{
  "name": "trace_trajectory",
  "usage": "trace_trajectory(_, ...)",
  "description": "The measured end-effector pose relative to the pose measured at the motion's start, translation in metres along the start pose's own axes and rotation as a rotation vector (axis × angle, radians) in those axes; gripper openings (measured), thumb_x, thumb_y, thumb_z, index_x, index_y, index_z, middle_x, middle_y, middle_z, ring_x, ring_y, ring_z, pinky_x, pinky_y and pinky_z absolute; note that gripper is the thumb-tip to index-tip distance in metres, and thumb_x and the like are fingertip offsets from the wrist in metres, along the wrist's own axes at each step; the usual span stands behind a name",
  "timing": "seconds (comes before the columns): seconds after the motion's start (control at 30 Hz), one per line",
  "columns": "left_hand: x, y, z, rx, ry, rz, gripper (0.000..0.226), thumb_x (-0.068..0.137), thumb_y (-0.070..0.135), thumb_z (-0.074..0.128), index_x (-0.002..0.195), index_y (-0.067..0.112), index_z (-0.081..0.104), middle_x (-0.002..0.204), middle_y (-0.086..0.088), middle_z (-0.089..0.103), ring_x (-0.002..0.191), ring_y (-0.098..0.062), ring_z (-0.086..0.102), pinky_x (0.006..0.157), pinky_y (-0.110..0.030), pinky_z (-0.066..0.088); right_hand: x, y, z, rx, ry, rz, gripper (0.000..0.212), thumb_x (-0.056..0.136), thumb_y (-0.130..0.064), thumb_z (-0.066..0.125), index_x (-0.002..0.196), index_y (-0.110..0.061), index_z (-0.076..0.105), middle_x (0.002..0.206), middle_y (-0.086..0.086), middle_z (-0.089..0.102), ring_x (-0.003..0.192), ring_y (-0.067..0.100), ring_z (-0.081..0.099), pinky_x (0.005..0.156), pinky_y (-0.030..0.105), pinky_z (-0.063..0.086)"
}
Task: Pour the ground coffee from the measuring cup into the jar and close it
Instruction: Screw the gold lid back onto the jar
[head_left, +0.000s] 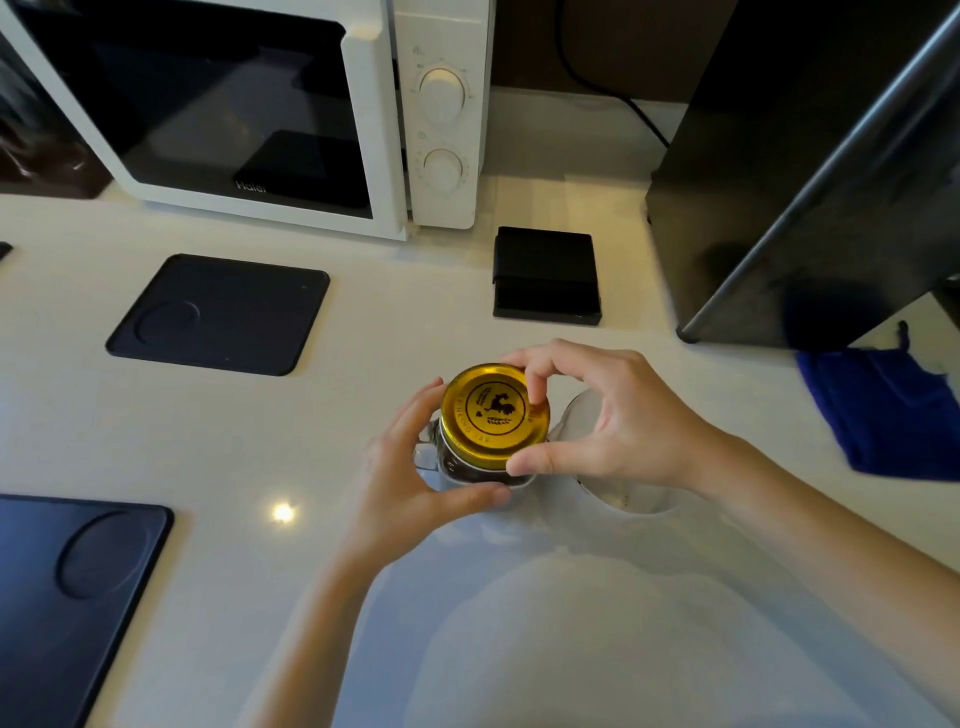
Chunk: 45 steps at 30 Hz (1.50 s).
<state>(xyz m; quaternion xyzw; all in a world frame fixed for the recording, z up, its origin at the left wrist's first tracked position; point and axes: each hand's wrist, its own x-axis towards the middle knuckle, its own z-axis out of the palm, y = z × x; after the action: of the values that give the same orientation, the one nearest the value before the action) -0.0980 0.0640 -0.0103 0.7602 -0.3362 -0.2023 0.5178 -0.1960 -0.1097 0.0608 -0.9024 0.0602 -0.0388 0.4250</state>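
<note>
A glass jar (470, 470) with dark ground coffee inside and a small handle on its left stands on the white counter. A gold lid (488, 423) with a black emblem sits on top of it. My left hand (410, 478) wraps around the jar's body from the left. My right hand (613, 421) pinches the lid's rim between thumb and fingers from the right. Behind my right hand stands a clear measuring cup (618, 488), partly hidden, with only traces of grounds at its bottom.
A white microwave (249, 104) stands at the back. Dark mats lie at centre left (218, 312) and at the lower left (72, 592). A black box (545, 275) sits behind the jar. At right are a dark appliance (779, 208) and a blue cloth (883, 410).
</note>
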Motion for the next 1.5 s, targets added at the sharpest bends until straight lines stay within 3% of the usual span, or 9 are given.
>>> trace_trajectory(0.27, 0.001, 0.002, 0.001, -0.025, -0.006, 0.028, 0.084, 0.049, 0.050, 0.079, 0.124, 0.025, 0.050, 0.120, -0.001, 0.062, 0.112, -0.016, 0.056, 0.095, -0.040, 0.046, 0.000, -0.014, 0.003, -0.132, 0.022, -0.006, 0.067, 0.063, -0.045, 0.080, 0.118, -0.026, 0.047, 0.106, -0.024, 0.046, 0.103, -0.007, 0.040, 0.079, 0.004, 0.034)
trace_trajectory(0.4, 0.001, 0.000, 0.002, -0.053, -0.009, 0.039, 0.080, 0.050, 0.046, 0.080, 0.122, 0.027, 0.049, 0.115, 0.004, 0.062, 0.106, -0.008, 0.057, 0.090, -0.026, 0.048, -0.001, -0.021, 0.010, -0.353, 0.015, 0.007, 0.078, 0.069, -0.062, 0.065, 0.134, -0.026, 0.040, 0.108, -0.003, 0.048, 0.104, 0.012, 0.042, 0.087, 0.026, 0.040)
trace_trajectory(0.57, 0.002, -0.001, 0.002, -0.065, -0.023, 0.058, 0.077, 0.051, 0.047, 0.077, 0.121, 0.028, 0.049, 0.114, 0.009, 0.061, 0.105, -0.002, 0.056, 0.088, -0.018, 0.045, -0.003, -0.025, 0.012, -0.728, 0.119, -0.061, 0.080, 0.064, -0.078, 0.043, 0.105, -0.012, 0.060, 0.091, 0.004, 0.064, 0.088, 0.023, 0.051, 0.078, 0.039, 0.039)
trace_trajectory(0.73, 0.002, 0.000, 0.001, -0.070, -0.024, 0.066, 0.073, 0.051, 0.049, 0.077, 0.116, 0.041, 0.046, 0.114, 0.011, 0.061, 0.105, -0.005, 0.056, 0.088, -0.019, 0.046, -0.005, -0.028, 0.000, -0.697, 0.227, -0.024, 0.068, 0.067, -0.078, 0.040, 0.075, -0.014, 0.059, 0.071, -0.003, 0.057, 0.077, 0.019, 0.047, 0.071, 0.036, 0.037)
trace_trajectory(0.8, 0.002, 0.001, 0.001, -0.077, -0.023, 0.072, 0.072, 0.051, 0.049, 0.078, 0.115, 0.040, 0.047, 0.113, 0.012, 0.061, 0.105, -0.005, 0.057, 0.088, -0.021, 0.047, -0.002, -0.029, -0.003, -0.630, 0.156, -0.053, 0.063, 0.072, -0.070, 0.049, 0.102, -0.016, 0.061, 0.095, -0.001, 0.062, 0.094, 0.018, 0.048, 0.081, 0.034, 0.040)
trace_trajectory(0.93, 0.002, 0.000, 0.001, -0.087, -0.021, 0.085, 0.074, 0.051, 0.046, 0.079, 0.117, 0.033, 0.049, 0.111, 0.008, 0.063, 0.103, -0.007, 0.059, 0.088, -0.025, 0.048, 0.003, -0.033, -0.003, -0.428, -0.193, -0.094, 0.070, 0.077, -0.045, 0.068, 0.137, -0.031, 0.035, 0.144, -0.009, 0.038, 0.125, 0.001, 0.022, 0.094, 0.004, 0.011)
trace_trajectory(1.13, 0.002, -0.003, 0.002, -0.087, -0.032, 0.081, 0.076, 0.050, 0.056, 0.078, 0.117, 0.039, 0.048, 0.114, 0.010, 0.061, 0.107, -0.010, 0.058, 0.091, -0.028, 0.047, 0.006, -0.037, -0.011, -0.629, -0.007, -0.089, 0.047, 0.070, -0.062, 0.058, 0.084, -0.018, 0.063, 0.084, -0.002, 0.058, 0.083, 0.016, 0.044, 0.072, 0.032, 0.036)
trace_trajectory(1.33, 0.002, -0.005, 0.003, -0.114, -0.023, 0.094, 0.076, 0.050, 0.055, 0.079, 0.118, 0.036, 0.050, 0.110, 0.012, 0.063, 0.105, -0.010, 0.058, 0.089, -0.026, 0.047, 0.011, -0.039, -0.012, -0.449, -0.241, -0.024, 0.058, 0.070, -0.042, 0.073, 0.121, -0.028, 0.048, 0.126, -0.008, 0.051, 0.114, 0.009, 0.040, 0.092, 0.028, 0.039)
trace_trajectory(1.5, 0.002, -0.005, 0.004, -0.120, -0.027, 0.103, 0.079, 0.051, 0.059, 0.076, 0.120, 0.030, 0.050, 0.116, 0.006, 0.061, 0.107, -0.011, 0.057, 0.091, -0.026, 0.046, 0.011, -0.044, -0.017, -0.610, -0.151, -0.024, 0.036, 0.071, -0.055, 0.066, 0.087, -0.025, 0.055, 0.087, -0.007, 0.055, 0.080, 0.013, 0.051, 0.061, 0.026, 0.042)
